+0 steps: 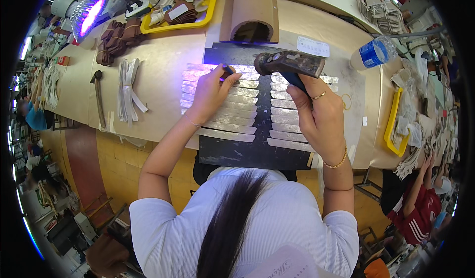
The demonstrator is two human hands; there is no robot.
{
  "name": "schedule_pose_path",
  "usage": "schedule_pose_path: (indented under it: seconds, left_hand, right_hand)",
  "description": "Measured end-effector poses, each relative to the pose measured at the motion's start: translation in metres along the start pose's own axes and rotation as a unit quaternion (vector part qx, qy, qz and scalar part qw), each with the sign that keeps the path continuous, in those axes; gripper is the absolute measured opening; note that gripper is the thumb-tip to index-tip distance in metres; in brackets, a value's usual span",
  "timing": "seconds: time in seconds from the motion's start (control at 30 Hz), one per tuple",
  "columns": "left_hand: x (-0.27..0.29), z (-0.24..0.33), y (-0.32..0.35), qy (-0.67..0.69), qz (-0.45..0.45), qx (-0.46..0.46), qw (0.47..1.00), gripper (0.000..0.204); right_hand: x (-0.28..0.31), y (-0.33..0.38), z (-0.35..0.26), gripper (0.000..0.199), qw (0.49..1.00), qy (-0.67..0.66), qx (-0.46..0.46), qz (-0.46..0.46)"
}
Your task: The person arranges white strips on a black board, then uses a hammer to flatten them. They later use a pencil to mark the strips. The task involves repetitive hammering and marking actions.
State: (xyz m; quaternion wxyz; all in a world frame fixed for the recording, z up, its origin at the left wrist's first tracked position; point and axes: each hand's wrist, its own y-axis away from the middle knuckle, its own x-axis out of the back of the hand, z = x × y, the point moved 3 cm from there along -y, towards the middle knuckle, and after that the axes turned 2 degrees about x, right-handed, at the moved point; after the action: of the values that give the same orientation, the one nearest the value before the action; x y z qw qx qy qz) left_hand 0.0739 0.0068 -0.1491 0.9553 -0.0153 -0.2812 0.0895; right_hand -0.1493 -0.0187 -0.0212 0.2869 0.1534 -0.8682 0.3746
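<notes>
My left hand (210,92) pinches a short dark punch (227,69) upright over the upper strips of the left column. In my right hand (322,117) is a hammer (292,62), gripped by its blue handle, with its worn metal head raised above the work and to the right of the punch. Pale silvery strips (230,127) lie side by side in a left column, and a matching right column of strips (287,128) sits partly beneath the hammer and my right hand. Both columns rest on a black board (247,151). The punch's tip is hidden by my fingers.
A brown cardboard tube (252,5) stands behind the board. Around lie a yellow tray (213,5), brown strap bundles (116,38), a white strip bundle (127,90), another hammer (99,100), a plastic bottle (371,55) and a second yellow tray (393,124). A lamp (90,18) glows purple.
</notes>
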Motion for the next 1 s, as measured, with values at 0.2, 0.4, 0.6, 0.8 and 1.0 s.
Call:
schedule_pose_path:
  seconds: [0.2, 0.4, 0.6, 0.8, 1.0]
  left_hand:
    - [0.0, 0.012, 0.0, -0.071, -0.027, -0.032, 0.997, 0.022]
    - [0.002, 0.017, -0.001, -0.091, -0.041, -0.057, 0.993, 0.022]
    - [0.002, 0.016, 0.003, -0.091, -0.024, -0.067, 0.993, 0.02]
    - [0.0, 0.024, 0.005, -0.143, -0.03, -0.126, 0.981, 0.019]
    - [-0.004, 0.006, 0.001, -0.142, 0.003, -0.091, 0.986, 0.026]
  right_hand:
    - [0.004, -0.001, -0.003, 0.028, 0.997, 0.017, -0.048, -0.055]
    - [0.013, -0.007, -0.016, 0.032, 0.997, -0.065, 0.01, 0.035]
    - [0.013, -0.011, -0.027, 0.024, 0.991, -0.116, -0.033, 0.065]
    - [-0.039, 0.001, 0.002, 0.042, 0.96, 0.144, -0.021, -0.24]
    - [-0.011, -0.011, -0.013, 0.032, 0.996, 0.033, -0.039, -0.067]
